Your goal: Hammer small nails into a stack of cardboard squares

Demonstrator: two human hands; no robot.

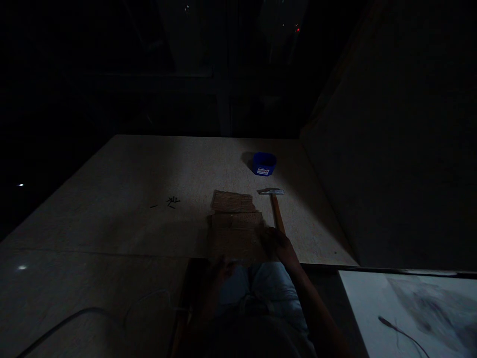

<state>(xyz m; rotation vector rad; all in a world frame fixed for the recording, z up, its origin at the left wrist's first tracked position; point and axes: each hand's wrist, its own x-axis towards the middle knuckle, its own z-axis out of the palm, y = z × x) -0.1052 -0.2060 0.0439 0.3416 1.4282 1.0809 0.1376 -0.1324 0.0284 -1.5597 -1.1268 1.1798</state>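
Observation:
The scene is very dark. My right hand (275,242) rests on the handle end of a hammer (276,205) that lies on a large board (149,199), fingers curled round it. My left hand (219,268) sits at the board's near edge, below a pile of small wooden pieces (234,219); its fingers are too dark to read. The wooden pieces lie stacked just left of the hammer. A few dark nails (172,201) lie loose further left.
A blue round tub (264,163) stands behind the hammer head. A tall panel (391,174) rises on the right. A white sheet (410,308) lies at lower right. A cable (93,313) runs across the lower left.

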